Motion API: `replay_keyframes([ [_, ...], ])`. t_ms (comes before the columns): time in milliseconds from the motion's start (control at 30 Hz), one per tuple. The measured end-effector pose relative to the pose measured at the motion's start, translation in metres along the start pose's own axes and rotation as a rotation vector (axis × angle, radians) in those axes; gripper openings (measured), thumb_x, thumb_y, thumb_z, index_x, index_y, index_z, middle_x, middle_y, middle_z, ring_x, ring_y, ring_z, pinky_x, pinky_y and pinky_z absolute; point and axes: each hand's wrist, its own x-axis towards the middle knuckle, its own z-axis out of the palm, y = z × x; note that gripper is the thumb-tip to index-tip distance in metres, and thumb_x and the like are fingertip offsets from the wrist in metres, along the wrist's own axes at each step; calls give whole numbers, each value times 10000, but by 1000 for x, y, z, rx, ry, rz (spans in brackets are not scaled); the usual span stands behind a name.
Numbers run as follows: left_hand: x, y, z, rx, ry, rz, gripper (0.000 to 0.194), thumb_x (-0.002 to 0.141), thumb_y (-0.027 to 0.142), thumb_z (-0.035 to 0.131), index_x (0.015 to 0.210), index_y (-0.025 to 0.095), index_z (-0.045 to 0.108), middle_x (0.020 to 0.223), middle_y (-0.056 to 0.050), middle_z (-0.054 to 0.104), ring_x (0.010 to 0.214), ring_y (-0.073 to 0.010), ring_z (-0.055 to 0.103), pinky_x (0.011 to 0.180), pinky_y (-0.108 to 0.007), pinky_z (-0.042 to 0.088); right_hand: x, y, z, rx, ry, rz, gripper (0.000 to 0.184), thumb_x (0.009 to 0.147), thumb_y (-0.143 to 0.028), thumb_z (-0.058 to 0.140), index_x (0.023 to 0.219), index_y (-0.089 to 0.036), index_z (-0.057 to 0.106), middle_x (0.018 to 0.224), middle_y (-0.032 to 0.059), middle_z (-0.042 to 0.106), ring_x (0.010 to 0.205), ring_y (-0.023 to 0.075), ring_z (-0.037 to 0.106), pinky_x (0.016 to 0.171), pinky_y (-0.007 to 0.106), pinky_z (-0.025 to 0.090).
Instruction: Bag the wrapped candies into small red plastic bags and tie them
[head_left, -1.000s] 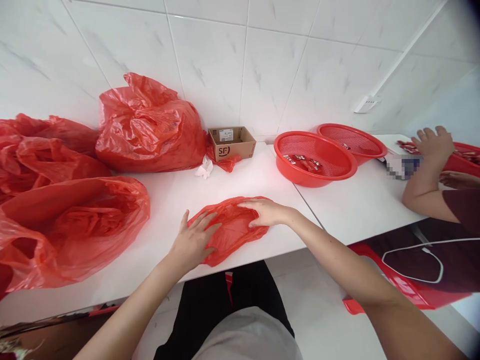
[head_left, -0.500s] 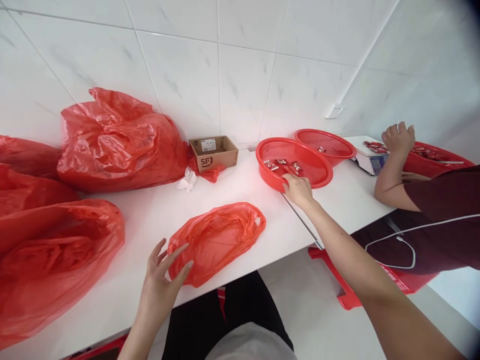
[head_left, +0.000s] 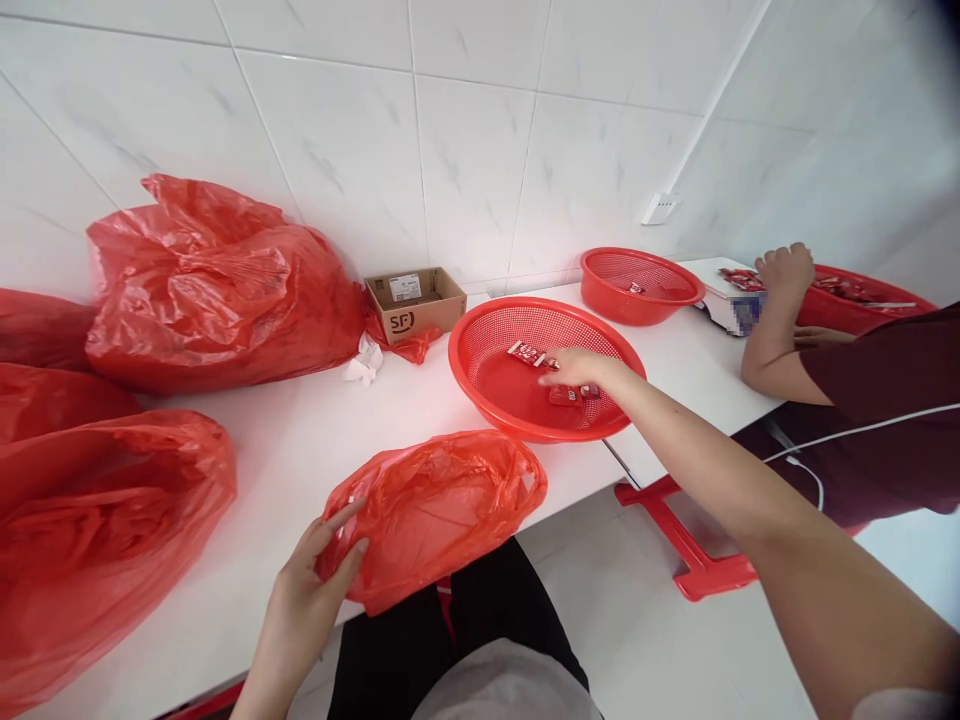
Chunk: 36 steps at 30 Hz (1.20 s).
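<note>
My right hand (head_left: 577, 368) reaches into a round red mesh basket (head_left: 480, 370), its fingers stretched out just above several small red sachets (head_left: 525, 352) lying on the basket floor. Nearer me on the white table, a crumpled red plastic bag (head_left: 435, 510) lies with its mouth partly open. My left hand (head_left: 311, 570) grips that bag's near edge, with the thumb and fingers around the film.
Large stuffed red bags (head_left: 210, 300) fill the left. A small SF cardboard box (head_left: 415, 305) stands against the tiled wall. Another red basket (head_left: 637, 285) sits beyond. At right, a co-worker's hand (head_left: 785, 270) works near a third basket (head_left: 862, 300). A red stool leg (head_left: 686, 540) stands below.
My right hand has gone from the basket's rim to inside it, and the basket now sits nearer me. My left hand has taken hold of the bag's edge.
</note>
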Motion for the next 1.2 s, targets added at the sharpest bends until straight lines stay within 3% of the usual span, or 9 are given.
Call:
replay_keyframes([
  [167,-7,7,11,-85,-19,-42,521,801,560,609,1247,291,631,1213,-57,628,1198,-292,567,989,-443,484,10,5,28,-101,-91,14,716,646,-289,793,1305,-127,566,1141,191,659,1009,330,640,834,414,484],
  [367,-5,5,12,-125,-75,-13,557,801,543,622,1281,262,606,1208,-70,636,1255,-290,520,1052,-438,411,4,6,22,-3,-85,-32,624,695,-232,698,1302,-196,561,1091,139,676,844,257,658,740,365,491],
  [567,-7,5,12,-212,-80,-94,571,800,561,620,1283,256,603,1281,-69,633,1252,-289,538,1079,-433,381,-5,3,-3,295,-38,-21,376,890,-249,454,1252,-173,521,873,101,680,584,154,616,577,293,496],
  [700,-8,12,15,-319,-73,-154,615,793,560,634,1320,249,570,1325,-75,616,1271,-284,530,1063,-416,410,-42,-33,-14,762,-13,-246,393,852,-159,381,1213,-212,527,915,56,674,619,123,620,551,240,500],
  [767,-7,16,18,-347,-89,-166,664,787,557,640,1361,240,532,1300,-76,630,1227,-275,565,1024,-399,451,-68,-63,1,904,-116,-408,414,815,-148,396,1189,-231,551,956,37,682,671,132,647,546,233,506],
  [867,-7,20,20,-324,-91,-132,698,791,545,628,1400,233,490,1262,-67,648,1120,-258,620,946,-374,503,-100,-104,45,660,-289,-499,396,826,-152,414,1174,-255,573,801,-13,683,650,139,657,587,244,530],
  [1000,-9,20,19,-250,-53,-57,659,808,504,607,1404,247,488,1315,-63,603,1166,-247,575,974,-357,470,-120,-127,90,520,-147,-439,412,852,-159,466,1231,-276,580,1089,58,694,1024,244,660,874,357,521],
  [1067,-11,18,19,-225,-24,-26,655,813,495,598,1406,239,487,1229,-65,630,1103,-229,586,979,-362,456,-123,-122,84,496,-64,-468,444,869,-139,452,1266,-301,569,1228,54,658,1137,243,618,954,355,488],
  [1200,-16,20,20,-191,33,11,660,821,494,591,1425,258,464,867,-8,598,759,-165,573,847,-353,483,-103,-87,26,579,39,-548,321,935,-212,433,1198,-290,598,1163,22,694,939,156,676,841,301,529],
])
